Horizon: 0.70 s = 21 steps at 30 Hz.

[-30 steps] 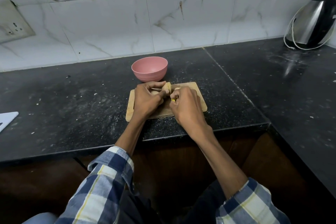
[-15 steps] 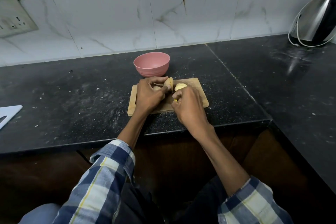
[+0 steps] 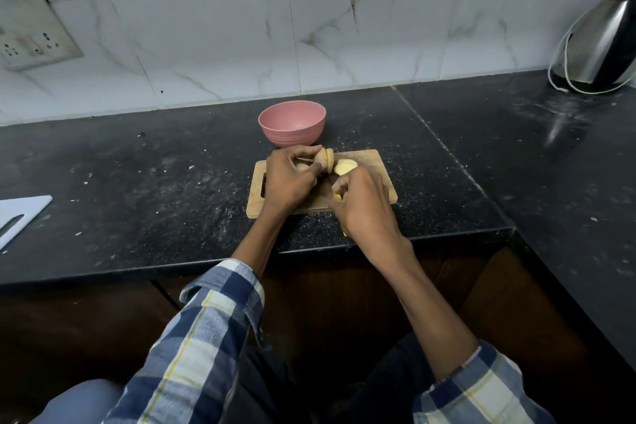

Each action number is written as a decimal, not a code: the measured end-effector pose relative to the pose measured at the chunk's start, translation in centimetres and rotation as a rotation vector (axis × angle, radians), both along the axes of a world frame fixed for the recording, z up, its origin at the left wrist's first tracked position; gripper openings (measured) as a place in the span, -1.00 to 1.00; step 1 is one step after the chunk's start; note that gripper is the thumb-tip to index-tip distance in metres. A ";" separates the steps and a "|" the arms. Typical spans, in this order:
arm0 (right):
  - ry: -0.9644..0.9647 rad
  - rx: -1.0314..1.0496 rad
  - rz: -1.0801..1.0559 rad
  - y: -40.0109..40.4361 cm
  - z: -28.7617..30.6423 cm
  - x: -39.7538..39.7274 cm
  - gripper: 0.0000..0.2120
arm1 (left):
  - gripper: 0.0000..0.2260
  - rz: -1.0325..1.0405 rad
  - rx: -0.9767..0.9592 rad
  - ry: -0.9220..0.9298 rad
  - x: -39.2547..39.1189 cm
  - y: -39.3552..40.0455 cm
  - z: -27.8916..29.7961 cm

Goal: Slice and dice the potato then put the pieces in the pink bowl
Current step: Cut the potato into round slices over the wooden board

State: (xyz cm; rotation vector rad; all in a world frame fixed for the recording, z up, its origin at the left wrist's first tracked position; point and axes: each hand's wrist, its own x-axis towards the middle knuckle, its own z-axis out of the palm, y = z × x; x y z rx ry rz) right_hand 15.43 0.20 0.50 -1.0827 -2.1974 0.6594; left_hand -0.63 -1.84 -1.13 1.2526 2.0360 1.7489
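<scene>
At frame centre the left hand (image 3: pixel 287 182) pinches a pale yellow, partly sliced potato (image 3: pixel 325 161), fingers curled round it; the right hand (image 3: pixel 361 203) grips a small yellow-handled knife (image 3: pixel 338 195), its blade meeting the potato; cut slices (image 3: pixel 346 167) lie just beside, on the small rectangular wooden cutting board (image 3: pixel 382 182); the round pink bowl (image 3: pixel 292 123) stands just above the board on the black speckled stone table (image 3: pixel 137 182); a steel kettle (image 3: pixel 602 45) sits at the upper right.
</scene>
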 end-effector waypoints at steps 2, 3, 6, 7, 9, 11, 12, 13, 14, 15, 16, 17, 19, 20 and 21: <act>-0.019 -0.027 -0.002 0.0 0.8 0.4 -0.87 | -0.78 0.005 -0.001 -0.004 0.1 0.0 0.2; -0.026 -0.033 0.001 0.0 1.1 0.6 -0.88 | -0.78 0.004 -0.003 -0.006 0.1 -0.1 0.2; -0.011 -0.043 0.026 -0.2 1.5 1.3 -0.86 | -0.79 0.009 -0.005 -0.010 0.3 -0.2 0.3; 0.002 -0.047 0.029 -0.3 1.6 1.6 -0.85 | -0.79 0.006 -0.005 -0.017 0.3 -0.2 0.3; 0.016 -0.058 0.018 -0.4 1.8 2.0 -0.84 | -0.78 -0.004 -0.012 -0.034 0.4 -0.4 0.4; 0.013 -0.056 0.002 -0.2 1.9 2.2 -0.86 | -0.77 -0.011 -0.018 -0.046 0.4 -0.6 0.5; 0.010 -0.050 -0.007 -0.1 1.8 2.2 -0.86 | -0.76 -0.010 -0.018 -0.046 0.3 -0.6 0.6; 0.014 -0.046 -0.016 0.0 1.8 2.1 -0.86 | -0.76 -0.007 -0.018 -0.042 0.4 -0.7 0.6; 0.020 -0.051 -0.024 0.1 1.6 2.1 -0.85 | -0.76 -0.003 -0.020 -0.035 0.4 -0.7 0.7; 0.029 -0.062 -0.029 0.3 1.4 2.0 -0.83 | -0.76 -0.001 -0.024 -0.027 0.5 -0.7 0.7; 0.041 -0.071 -0.035 0.4 1.2 2.0 -0.82 | -0.76 -0.001 -0.030 -0.022 0.5 -0.7 0.7; 0.054 -0.075 -0.042 0.6 1.0 2.0 -0.82 | -0.76 -0.004 -0.035 -0.024 0.4 -0.6 0.7; 0.083 -0.054 -0.056 0.7 0.7 1.8 -0.86 | -0.76 -0.018 -0.046 -0.031 0.1 -0.6 0.5; 0.100 -0.031 -0.062 0.8 0.6 1.8 -0.88 | -0.75 -0.021 -0.051 -0.029 0.0 -0.5 0.4; 0.117 -0.009 -0.068 0.8 0.6 1.7 -0.89 | -0.75 -0.024 -0.055 -0.024 0.0 -0.5 0.4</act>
